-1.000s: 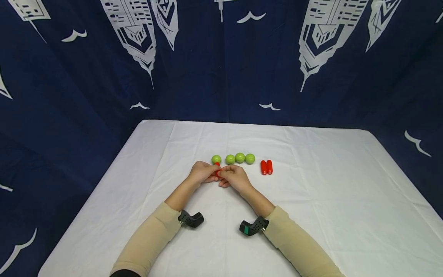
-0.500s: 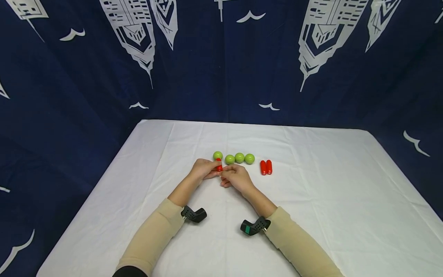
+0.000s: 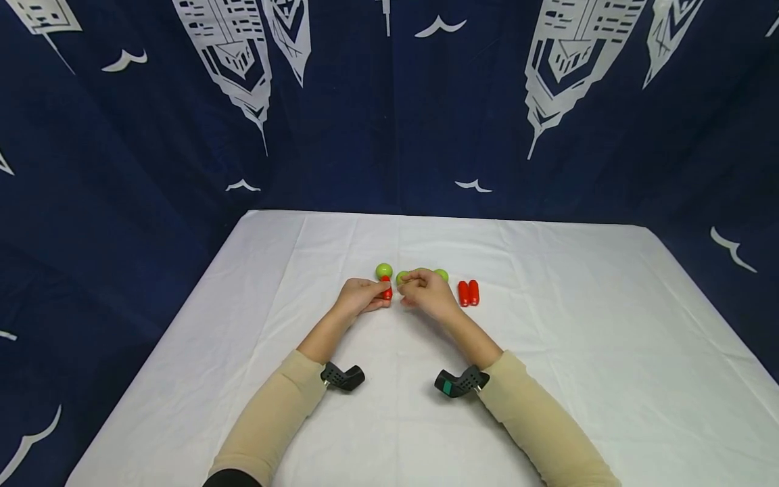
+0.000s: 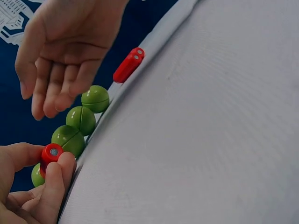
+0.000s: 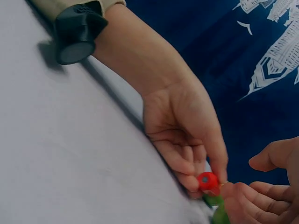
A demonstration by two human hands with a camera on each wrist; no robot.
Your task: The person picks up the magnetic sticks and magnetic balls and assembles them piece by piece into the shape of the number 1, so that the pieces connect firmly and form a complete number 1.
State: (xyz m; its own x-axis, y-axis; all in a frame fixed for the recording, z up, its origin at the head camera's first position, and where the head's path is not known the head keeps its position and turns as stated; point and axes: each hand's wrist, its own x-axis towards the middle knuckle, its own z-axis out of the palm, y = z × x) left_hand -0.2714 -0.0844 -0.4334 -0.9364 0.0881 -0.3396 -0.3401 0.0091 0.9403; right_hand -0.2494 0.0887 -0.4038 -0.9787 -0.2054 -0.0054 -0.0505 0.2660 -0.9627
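My left hand (image 3: 360,297) pinches a short red rod (image 3: 387,293) between thumb and fingers. The left wrist view shows a grey dot on the near end of this red rod (image 4: 49,154). A green ball (image 3: 384,271) meets its far end. Just to the right, my right hand (image 3: 427,293) holds nothing, and its fingers are relaxed in the left wrist view. It hovers over a row of 3 green balls (image 4: 81,120), partly covering them in the head view.
Two red rods (image 3: 468,293) lie side by side to the right of the ball row. Everything rests on a table with a white cloth (image 3: 548,379). Behind its far edge hangs a dark blue curtain (image 3: 389,162) with white prints.
The left hand has moved slightly up and right, and the green ball has moved along with its red rod. My right hand has come off the rod and moved right, over the other balls.
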